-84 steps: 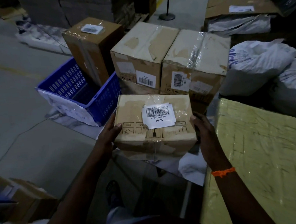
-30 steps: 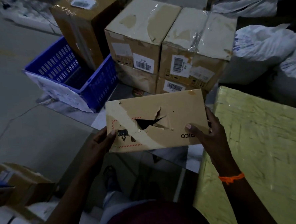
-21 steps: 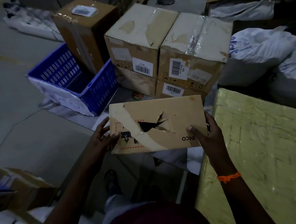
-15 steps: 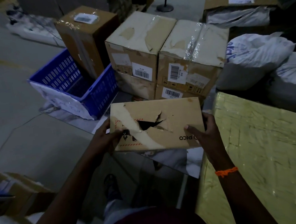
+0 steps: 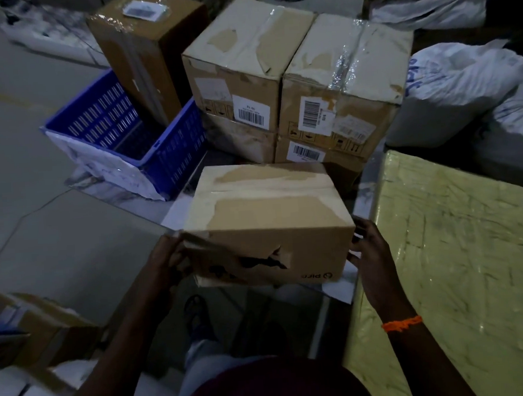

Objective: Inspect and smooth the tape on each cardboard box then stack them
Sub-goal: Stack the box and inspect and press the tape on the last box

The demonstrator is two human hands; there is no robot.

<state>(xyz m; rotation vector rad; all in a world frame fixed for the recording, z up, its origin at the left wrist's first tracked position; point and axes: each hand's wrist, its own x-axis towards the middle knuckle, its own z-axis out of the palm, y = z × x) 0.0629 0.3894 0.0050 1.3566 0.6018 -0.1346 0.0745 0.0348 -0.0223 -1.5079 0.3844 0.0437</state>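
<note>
Tipped back since a moment ago, the cardboard box (image 5: 268,225) shows us its taped top; left hand (image 5: 166,261) and right hand (image 5: 369,252) fingers grasp its ends.

matt torn cardboard box (image 5: 270,215), glossy tape (image 5: 342,67), plastic crate (image 5: 172,154)

Held box (image 5: 267,215) sits before stacked boxes (image 5: 293,82), crate (image 5: 172,154) at left.

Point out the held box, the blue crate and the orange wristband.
held box (image 5: 266,197), head view, taped top face
blue crate (image 5: 177,148), head view, right wall
orange wristband (image 5: 401,324), head view, band on right wrist
</note>
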